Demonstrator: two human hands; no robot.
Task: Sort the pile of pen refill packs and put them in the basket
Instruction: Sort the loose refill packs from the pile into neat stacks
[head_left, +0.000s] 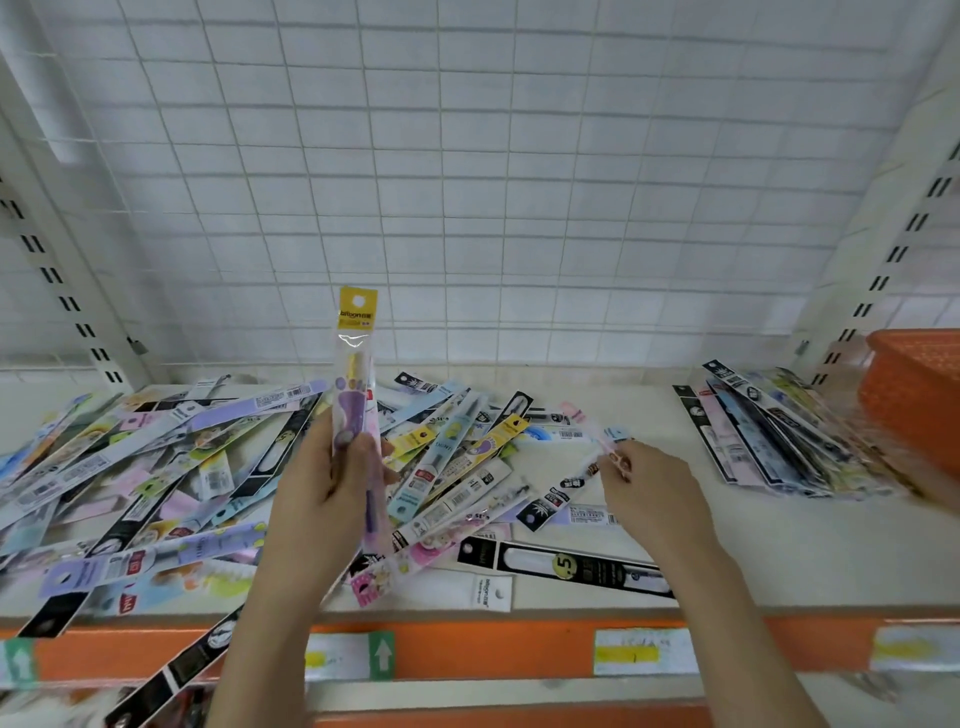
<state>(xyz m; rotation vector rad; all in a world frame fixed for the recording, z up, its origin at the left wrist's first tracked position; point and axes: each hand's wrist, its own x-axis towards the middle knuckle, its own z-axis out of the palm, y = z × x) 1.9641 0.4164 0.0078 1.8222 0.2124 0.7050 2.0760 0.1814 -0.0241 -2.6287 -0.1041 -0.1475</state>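
A loose pile of pen refill packs (171, 467) covers the left and middle of the shelf. My left hand (332, 488) holds a purple pack with a yellow header (356, 364) upright above the pile. To the right, my right hand (649, 483) pinches the end of a clear pink-tipped pack (597, 457) lying at the pile's edge. A tidier stack of packs (769, 441) lies at the right. Beside that stack, at the far right edge, stands the orange basket (914, 395), only partly in view.
The white shelf (727, 551) has an orange front rail (493, 649) with price labels. A wire grid panel (467, 182) backs it, with slotted uprights (62, 291) at both sides. A long black pack (566, 564) lies near the front edge.
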